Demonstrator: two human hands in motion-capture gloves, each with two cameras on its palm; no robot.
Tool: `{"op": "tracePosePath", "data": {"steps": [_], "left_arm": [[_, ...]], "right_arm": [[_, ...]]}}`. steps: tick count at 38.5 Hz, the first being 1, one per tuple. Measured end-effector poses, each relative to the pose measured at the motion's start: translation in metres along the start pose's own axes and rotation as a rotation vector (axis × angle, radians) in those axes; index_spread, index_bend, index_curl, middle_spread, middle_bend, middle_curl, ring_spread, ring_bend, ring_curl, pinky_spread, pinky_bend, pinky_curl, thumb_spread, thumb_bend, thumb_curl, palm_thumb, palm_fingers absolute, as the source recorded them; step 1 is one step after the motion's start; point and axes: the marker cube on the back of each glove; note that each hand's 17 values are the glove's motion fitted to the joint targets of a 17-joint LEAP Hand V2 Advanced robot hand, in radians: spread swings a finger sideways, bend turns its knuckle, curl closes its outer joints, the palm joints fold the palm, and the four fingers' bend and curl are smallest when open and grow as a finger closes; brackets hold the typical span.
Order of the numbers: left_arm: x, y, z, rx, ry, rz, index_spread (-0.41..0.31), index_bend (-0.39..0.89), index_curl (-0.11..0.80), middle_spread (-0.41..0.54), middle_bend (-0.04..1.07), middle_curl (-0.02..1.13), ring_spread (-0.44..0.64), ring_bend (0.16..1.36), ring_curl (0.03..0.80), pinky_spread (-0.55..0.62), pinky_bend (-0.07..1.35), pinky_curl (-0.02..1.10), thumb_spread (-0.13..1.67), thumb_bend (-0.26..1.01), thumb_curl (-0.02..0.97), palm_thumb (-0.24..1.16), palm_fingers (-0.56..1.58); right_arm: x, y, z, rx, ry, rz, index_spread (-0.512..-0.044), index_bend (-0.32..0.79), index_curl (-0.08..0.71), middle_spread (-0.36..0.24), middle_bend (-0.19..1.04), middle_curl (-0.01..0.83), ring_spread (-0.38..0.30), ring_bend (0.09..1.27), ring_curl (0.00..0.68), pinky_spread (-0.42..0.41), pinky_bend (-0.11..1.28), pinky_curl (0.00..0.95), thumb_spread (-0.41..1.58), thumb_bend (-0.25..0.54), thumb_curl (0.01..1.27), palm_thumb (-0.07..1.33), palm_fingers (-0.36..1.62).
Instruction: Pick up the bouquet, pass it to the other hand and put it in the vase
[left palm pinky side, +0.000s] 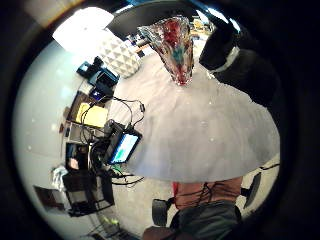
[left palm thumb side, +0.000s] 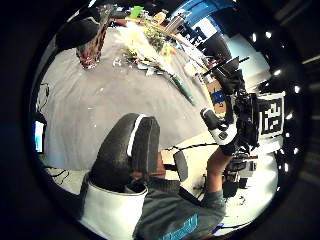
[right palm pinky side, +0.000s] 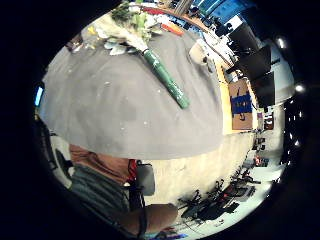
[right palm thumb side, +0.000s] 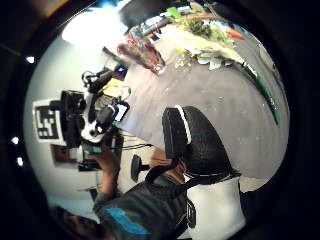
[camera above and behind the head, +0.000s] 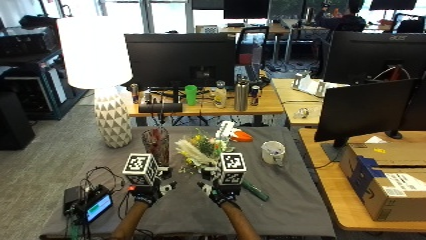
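Nothing done yet: the bouquet lies on the grey table, centre frame, blooms just right of the vase. Pickup, handover and placing all remain. Both hands hover short of it, left hand and right hand, holding nothing; finger spread is hidden, I can't tell.

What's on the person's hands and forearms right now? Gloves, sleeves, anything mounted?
Both the left hand and the right hand wear black gloves. Forearms show no sleeves. The thumb side palm views show the dark, textured glove material with a thin white stripe and a white cuff.
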Motion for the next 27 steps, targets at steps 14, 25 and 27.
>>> {"op": "tracePosePath", "data": {"steps": [14, 25, 27], "left_arm": [[-0.003, -0.002, 0.001, 0.0, 0.01, -0.006, -0.141, 0.22, 0.24, 0.003, 0.15, 0.19, 0.1, 0.49, 0.233, 0.2, 0.36, 0.23, 0.92, 0.03, 0.13, 0.18, 0.63], [0.004, 0.0, -0.004, 0.023, 0.021, 0.013, -0.152, 0.19, 0.311, 0.004, 0.15, 0.22, 0.11, 0.48, 0.26, 0.22, 0.34, 0.28, 1.02, -0.02, 0.183, 0.2, 0.62], [0.004, 0.0, -0.004, 0.029, 0.025, 0.016, -0.152, 0.19, 0.321, 0.004, 0.15, 0.22, 0.11, 0.47, 0.262, 0.23, 0.34, 0.29, 1.03, -0.02, 0.191, 0.19, 0.61]], "right_arm": [[0.0, 0.003, -0.001, -0.022, 0.003, 0.008, -0.359, 0.18, 0.195, 0.017, 0.22, 0.17, 0.142, 0.22, 0.115, 0.256, 0.35, 0.202, 1.02, 0.215, 0.16, 0.43, 0.27], [0.005, -0.006, 0.006, -0.013, 0.042, -0.018, -0.384, 0.16, 0.24, 0.019, 0.21, 0.23, 0.159, 0.22, 0.152, 0.278, 0.34, 0.251, 1.16, 0.159, 0.21, 0.46, 0.25], [0.007, -0.003, 0.002, -0.016, 0.054, -0.018, -0.386, 0.16, 0.245, 0.019, 0.21, 0.238, 0.16, 0.22, 0.157, 0.28, 0.33, 0.258, 1.16, 0.147, 0.22, 0.46, 0.25]]}}
